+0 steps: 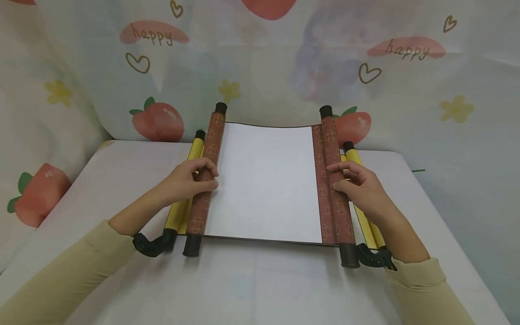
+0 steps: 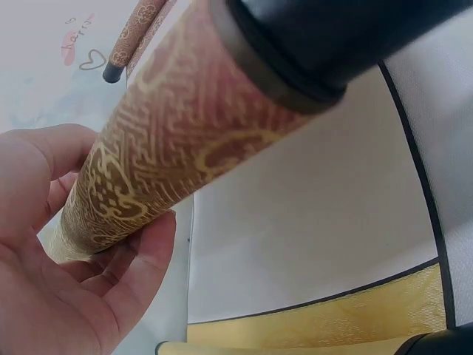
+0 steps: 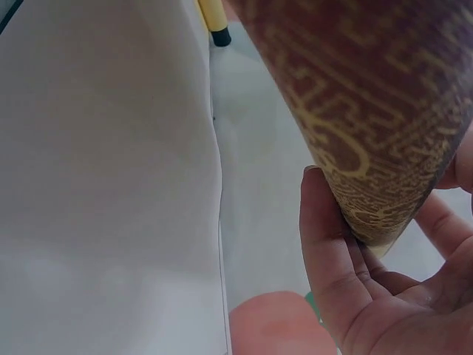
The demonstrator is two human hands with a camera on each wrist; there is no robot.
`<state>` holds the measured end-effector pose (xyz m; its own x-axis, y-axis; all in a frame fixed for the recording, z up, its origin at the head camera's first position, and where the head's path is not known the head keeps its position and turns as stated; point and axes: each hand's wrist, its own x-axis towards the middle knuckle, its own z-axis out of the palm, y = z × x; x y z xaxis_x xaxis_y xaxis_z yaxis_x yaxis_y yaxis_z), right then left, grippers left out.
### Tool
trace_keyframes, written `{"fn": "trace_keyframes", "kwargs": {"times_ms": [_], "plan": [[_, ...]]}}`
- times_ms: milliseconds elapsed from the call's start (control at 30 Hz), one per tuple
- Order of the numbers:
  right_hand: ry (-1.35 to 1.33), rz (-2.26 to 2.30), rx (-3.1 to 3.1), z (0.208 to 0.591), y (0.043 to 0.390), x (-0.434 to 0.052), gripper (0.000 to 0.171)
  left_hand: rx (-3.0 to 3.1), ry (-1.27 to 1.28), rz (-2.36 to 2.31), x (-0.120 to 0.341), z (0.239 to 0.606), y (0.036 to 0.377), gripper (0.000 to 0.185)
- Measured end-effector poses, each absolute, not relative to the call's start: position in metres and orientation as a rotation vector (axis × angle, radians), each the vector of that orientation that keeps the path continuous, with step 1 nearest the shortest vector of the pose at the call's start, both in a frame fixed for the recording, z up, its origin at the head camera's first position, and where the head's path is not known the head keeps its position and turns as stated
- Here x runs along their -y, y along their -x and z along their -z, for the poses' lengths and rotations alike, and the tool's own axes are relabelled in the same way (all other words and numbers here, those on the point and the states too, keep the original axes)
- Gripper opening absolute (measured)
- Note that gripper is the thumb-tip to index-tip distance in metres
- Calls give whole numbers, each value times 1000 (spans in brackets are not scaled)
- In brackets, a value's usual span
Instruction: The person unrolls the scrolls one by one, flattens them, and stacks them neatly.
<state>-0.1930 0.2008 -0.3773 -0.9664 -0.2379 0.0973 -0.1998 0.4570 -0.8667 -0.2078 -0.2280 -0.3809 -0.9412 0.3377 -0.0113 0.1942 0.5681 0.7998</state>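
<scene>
A scroll with a white sheet (image 1: 268,185) is spread between two reddish-brown, gold-patterned rollers with black end knobs. My left hand (image 1: 184,180) grips the left roller (image 1: 213,140) near its middle, thumb and fingers around it, as the left wrist view also shows. On the other side, my right hand (image 1: 363,187) holds the right roller (image 1: 344,221), with a strip of brown brocade beside it. Behind and beneath lies a second scroll with yellow rollers (image 1: 175,212); in the left wrist view its white sheet (image 2: 318,207) has a gold band and black edging. The brown scroll overlaps most of it.
A white-covered table (image 1: 243,284) carries both scrolls. A cloth backdrop (image 1: 260,63) printed with peaches, hearts and the word "happy" hangs close behind. Black wrist-worn pieces (image 1: 150,246) sit under the forearms near the yellow rollers' lower ends.
</scene>
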Motion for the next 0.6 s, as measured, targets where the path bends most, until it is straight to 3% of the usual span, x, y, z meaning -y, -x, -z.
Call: {"fn": "trace_keyframes", "kwargs": {"times_ms": [367, 600], "plan": [[380, 1544, -2679, 375, 191, -203, 32, -2667, -489, -1282, 227, 374, 208, 26], [379, 1546, -2677, 373, 189, -202, 31, -2688, -473, -1258, 228, 375, 208, 18]]}}
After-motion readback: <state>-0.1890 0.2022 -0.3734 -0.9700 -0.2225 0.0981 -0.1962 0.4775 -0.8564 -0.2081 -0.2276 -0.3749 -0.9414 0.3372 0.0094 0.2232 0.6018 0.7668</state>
